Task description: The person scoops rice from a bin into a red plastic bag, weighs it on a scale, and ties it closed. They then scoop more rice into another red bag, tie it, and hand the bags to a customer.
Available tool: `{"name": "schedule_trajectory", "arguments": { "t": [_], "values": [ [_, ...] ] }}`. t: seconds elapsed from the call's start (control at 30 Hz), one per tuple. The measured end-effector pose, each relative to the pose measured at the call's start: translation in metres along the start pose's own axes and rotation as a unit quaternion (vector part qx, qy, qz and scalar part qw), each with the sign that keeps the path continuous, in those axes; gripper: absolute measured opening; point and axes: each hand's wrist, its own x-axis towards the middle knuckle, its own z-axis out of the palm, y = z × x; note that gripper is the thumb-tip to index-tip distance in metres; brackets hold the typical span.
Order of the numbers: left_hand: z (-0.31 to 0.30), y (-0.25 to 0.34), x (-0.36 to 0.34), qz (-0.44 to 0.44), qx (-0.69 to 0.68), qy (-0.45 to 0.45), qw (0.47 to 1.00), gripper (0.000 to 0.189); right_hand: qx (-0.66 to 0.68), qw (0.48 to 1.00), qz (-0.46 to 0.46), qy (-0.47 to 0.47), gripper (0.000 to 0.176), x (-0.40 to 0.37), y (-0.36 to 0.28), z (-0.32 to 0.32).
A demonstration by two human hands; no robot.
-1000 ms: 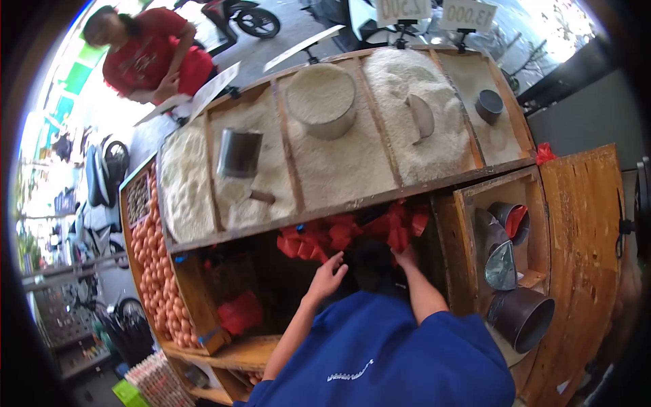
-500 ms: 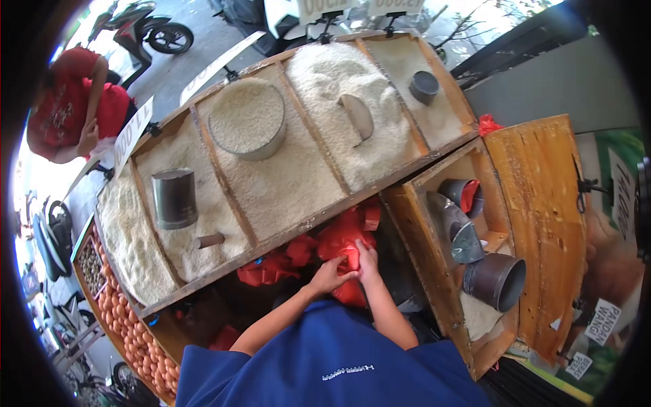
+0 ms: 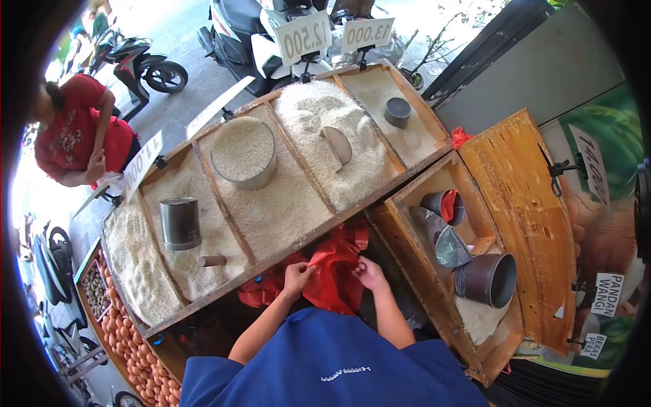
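Note:
Between my hands, just below the rice bin's front edge, a red plastic bag point(image 3: 333, 275) is spread wide. My left hand point(image 3: 298, 277) pinches its left edge. On the other side my right hand point(image 3: 368, 273) is closed at the bag's right edge, fingers pressed together. More red plastic bags point(image 3: 261, 292) lie bunched in the dark space to the left of my left hand.
Ahead stands a wooden bin point(image 3: 298, 224) of rice in several compartments, with a rice-filled tub point(image 3: 245, 163), a dark metal can point(image 3: 180, 224) and a scoop point(image 3: 337, 148). At right is a wooden box point(image 3: 400, 203) with metal cans. Eggs point(image 3: 132, 332) lie left. A person in red point(image 3: 81, 132) stands beyond.
My hands have moved apart, left hand to the left, and the bunched red bag between them is now spread wide. The view has shifted slightly.

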Motion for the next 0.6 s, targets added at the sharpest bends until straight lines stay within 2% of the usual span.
{"name": "schedule_trajectory", "arguments": {
  "t": [0.03,0.07,0.1,0.13,0.17,0.2,0.23,0.27,0.33,0.4,0.43,0.47,0.53,0.57,0.6],
  "values": [
    [-0.003,0.001,-0.002,-0.027,-0.061,0.012,0.998,0.027,-0.046,0.994,-0.034,0.093,0.012,0.005,0.000,-0.018],
    [-0.006,0.001,-0.003,-0.054,-0.122,0.023,0.991,0.029,-0.081,0.964,-0.069,0.242,0.011,0.016,0.003,-0.032],
    [-0.008,0.000,-0.006,-0.051,-0.120,0.029,0.991,0.029,-0.115,0.925,-0.099,0.350,0.010,0.034,0.006,-0.058],
    [-0.009,-0.002,-0.008,-0.087,-0.129,0.037,0.987,0.030,-0.170,0.880,-0.133,0.424,0.013,0.024,-0.004,-0.050],
    [-0.010,-0.005,-0.009,-0.122,-0.138,0.045,0.982,0.032,-0.186,0.880,-0.178,0.400,0.014,0.015,-0.008,-0.030],
    [-0.009,-0.013,-0.008,-0.120,-0.136,0.050,0.982,0.032,-0.201,0.877,-0.222,0.375,0.014,0.010,-0.005,-0.012],
    [-0.007,-0.022,-0.006,-0.099,-0.117,0.089,0.984,0.033,-0.328,0.823,-0.333,0.323,0.013,0.011,0.003,0.004],
    [-0.004,-0.027,-0.005,-0.077,-0.098,0.126,0.984,0.035,-0.442,0.740,-0.434,0.262,0.014,0.012,0.012,0.020],
    [-0.002,-0.025,-0.010,-0.046,-0.060,0.151,0.986,0.036,-0.502,0.722,-0.464,0.103,0.021,0.007,0.021,0.060],
    [-0.005,-0.025,-0.016,-0.001,0.050,0.141,0.989,0.035,-0.597,0.587,-0.546,0.029,0.023,0.021,0.029,0.085],
    [-0.005,-0.024,-0.021,0.006,0.060,0.121,0.991,0.033,-0.702,0.584,-0.405,0.028,0.033,0.021,0.029,0.093],
    [-0.005,-0.027,-0.026,0.025,0.072,0.112,0.991,0.031,-0.697,0.587,-0.410,0.024,0.033,0.026,0.024,0.101],
    [-0.007,-0.017,-0.040,0.032,0.097,0.104,0.989,0.029,-0.827,0.512,-0.229,0.030,0.039,0.036,0.015,0.106],
    [-0.010,-0.012,-0.045,0.034,0.124,0.098,0.987,0.028,-0.810,0.513,-0.282,0.033,0.042,0.050,0.018,0.091],
    [-0.011,-0.021,-0.048,0.004,0.120,0.088,0.989,0.028,-0.804,0.521,-0.285,0.032,0.042,0.065,0.015,0.079]
  ]
}}
